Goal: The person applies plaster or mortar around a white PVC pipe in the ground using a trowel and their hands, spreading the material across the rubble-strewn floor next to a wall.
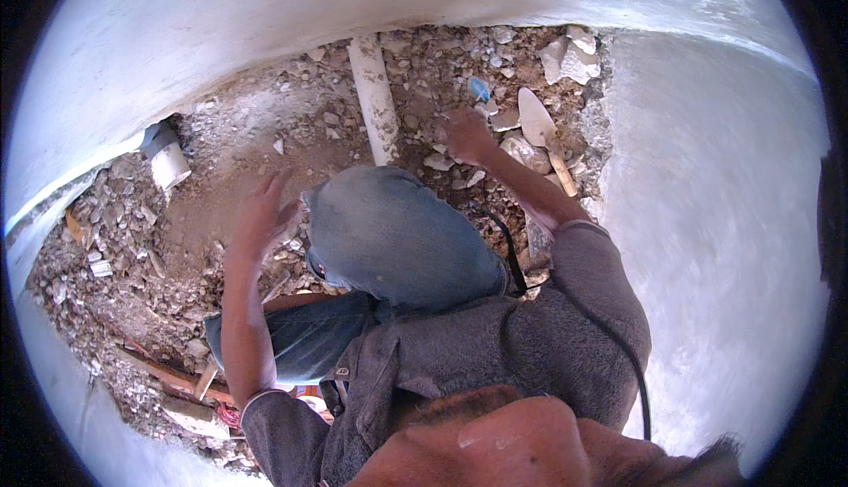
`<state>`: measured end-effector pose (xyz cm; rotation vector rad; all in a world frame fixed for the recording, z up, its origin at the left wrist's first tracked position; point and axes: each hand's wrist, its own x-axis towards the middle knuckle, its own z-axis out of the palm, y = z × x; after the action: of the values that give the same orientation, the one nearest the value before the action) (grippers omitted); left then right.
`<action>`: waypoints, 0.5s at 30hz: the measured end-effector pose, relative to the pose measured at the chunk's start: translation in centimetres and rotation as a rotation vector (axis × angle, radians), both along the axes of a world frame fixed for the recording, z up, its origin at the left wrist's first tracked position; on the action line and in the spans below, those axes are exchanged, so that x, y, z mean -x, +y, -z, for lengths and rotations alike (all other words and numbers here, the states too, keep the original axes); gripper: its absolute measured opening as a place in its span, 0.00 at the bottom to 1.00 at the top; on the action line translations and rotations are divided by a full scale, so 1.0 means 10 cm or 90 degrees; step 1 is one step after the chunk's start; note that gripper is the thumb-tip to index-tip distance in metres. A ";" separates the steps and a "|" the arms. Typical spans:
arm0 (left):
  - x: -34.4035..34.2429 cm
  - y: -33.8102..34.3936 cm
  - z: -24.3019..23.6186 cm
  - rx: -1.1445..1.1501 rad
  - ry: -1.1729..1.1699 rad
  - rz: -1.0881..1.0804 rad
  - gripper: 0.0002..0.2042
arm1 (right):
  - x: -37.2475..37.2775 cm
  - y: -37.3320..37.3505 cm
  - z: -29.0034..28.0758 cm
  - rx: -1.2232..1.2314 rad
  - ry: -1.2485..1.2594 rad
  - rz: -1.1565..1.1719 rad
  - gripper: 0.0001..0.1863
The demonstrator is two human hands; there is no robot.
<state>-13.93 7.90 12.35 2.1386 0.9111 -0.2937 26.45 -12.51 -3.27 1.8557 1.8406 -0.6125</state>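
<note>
My left hand hangs open, fingers apart, above the dusty rubble left of my bent knee in blue jeans. Up and to the right, my right hand is down at the rubble with its fingers curled; what they grip, if anything, is hidden. Beside it lie a small blue object, a pale crumpled lump and a trowel with a wooden handle. A dirty white pipe runs up from behind my knee to the wall.
Pale walls curve round the rubble, with a smooth surface on the right. A short pipe stub juts from the left wall. Broken chunks lie at the far right corner; wooden pieces lie at lower left. A black cable trails by my body.
</note>
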 end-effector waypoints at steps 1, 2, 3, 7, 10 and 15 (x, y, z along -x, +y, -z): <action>0.11 -0.01 0.11 -0.012 -0.018 -0.009 0.26 | -0.14 -0.11 -0.19 -0.027 -0.014 0.097 0.30; 0.15 -0.05 0.16 -0.022 -0.034 -0.014 0.26 | -0.33 -0.38 -0.23 -0.128 -0.093 0.155 0.30; 0.12 -0.07 0.12 -0.001 -0.008 -0.014 0.26 | -0.53 -0.68 -0.30 -0.224 -0.167 0.223 0.30; -0.08 0.01 0.06 0.049 0.012 0.016 0.28 | -1.13 -1.65 -0.22 -0.209 -0.329 0.298 0.24; -0.03 0.01 0.25 0.059 0.017 0.013 0.29 | -1.25 -1.80 -0.23 -0.105 -0.252 0.348 0.18; 0.13 -0.01 0.48 0.194 -0.018 -0.099 0.31 | -1.19 -1.93 -0.41 -0.220 -0.045 0.169 0.14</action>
<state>-15.24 7.83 7.58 1.7800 0.9453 -0.3024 38.40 -31.86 0.83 2.3401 1.7546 -0.3211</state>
